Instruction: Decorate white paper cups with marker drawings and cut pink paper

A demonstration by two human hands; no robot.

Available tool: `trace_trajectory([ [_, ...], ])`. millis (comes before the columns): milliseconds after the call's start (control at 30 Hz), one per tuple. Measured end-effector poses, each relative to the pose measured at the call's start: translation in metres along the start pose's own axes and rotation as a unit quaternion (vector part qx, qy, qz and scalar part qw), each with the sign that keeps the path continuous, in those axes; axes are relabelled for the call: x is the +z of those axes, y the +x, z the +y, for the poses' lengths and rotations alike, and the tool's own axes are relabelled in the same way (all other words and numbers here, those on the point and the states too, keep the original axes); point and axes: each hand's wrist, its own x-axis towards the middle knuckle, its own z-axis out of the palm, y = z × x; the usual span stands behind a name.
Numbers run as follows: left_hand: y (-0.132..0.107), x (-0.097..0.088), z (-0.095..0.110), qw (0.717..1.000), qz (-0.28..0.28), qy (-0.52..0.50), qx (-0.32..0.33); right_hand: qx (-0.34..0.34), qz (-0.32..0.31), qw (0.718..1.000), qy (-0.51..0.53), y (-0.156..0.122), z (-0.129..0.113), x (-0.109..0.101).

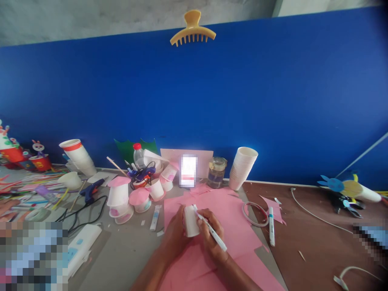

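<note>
My left hand (174, 232) is closed around a small white paper cup (191, 221), held on its side over a sheet of pink paper (233, 218). Gripping a white marker pen (212, 231), my right hand (214, 234) presses the pen tip against the top of the cup. Both hands rest low on the pink paper at the table's near middle.
A stack of white cups (242, 167), a glass jar (216, 172), a phone (188, 170), a tape ring (255, 213) and a second marker (271, 226) lie beyond. Pink-topped cups (121, 198), a glue gun (91, 190), cables and craft clutter fill the left. A hair clip (192, 29) sits on the blue partition.
</note>
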Motion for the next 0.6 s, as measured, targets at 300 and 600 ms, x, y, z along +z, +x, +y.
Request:
trace_trajectory([
  [300, 0.0019, -0.0047, 0.0077, 1.000, -0.027, -0.012, -0.009, 0.004, 0.007, 1.000, -0.008, -0.0009, -0.0012, -0.0006],
  [600, -0.0002, -0.0039, 0.0067, 0.999, -0.025, -0.004, -0.025, 0.021, 0.019, 0.999, -0.018, 0.0044, -0.0075, -0.0031],
])
